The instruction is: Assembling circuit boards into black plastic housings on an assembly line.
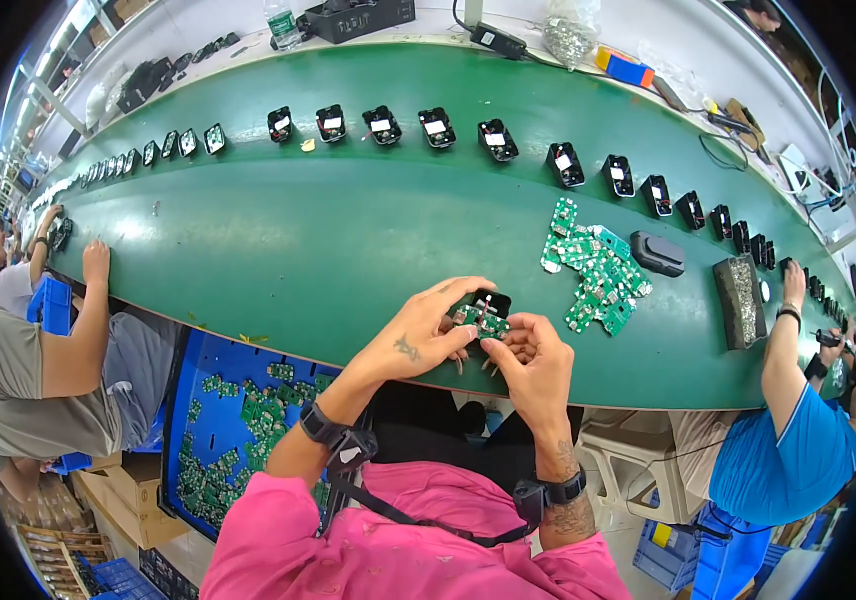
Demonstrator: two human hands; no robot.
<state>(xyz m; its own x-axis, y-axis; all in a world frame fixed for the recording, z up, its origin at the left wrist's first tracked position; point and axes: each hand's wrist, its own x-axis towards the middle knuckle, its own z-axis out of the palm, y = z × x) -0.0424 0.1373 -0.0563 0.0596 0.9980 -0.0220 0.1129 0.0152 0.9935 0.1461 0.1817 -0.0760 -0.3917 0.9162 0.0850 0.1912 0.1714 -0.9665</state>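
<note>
Close to the table's near edge, my left hand [416,332] is closed around a small black housing [494,300], thumb across its front. A green circuit board [489,324] lies at the housing's opening; whether it is fully seated I cannot tell. My right hand [536,368] pinches the board's right side between thumb and fingers, the other fingers curled below. To the right of my hands a loose pile of green circuit boards [603,272] is spread on the table, with a dark grey plastic case [658,253] beside it.
A row of black housings [438,128] runs along the far side of the green table [348,230]. Below the edge at left sits a blue tray [198,370] of boards. A grey block [740,303] stands at right. Co-workers sit on both sides, one in a blue shirt [783,465].
</note>
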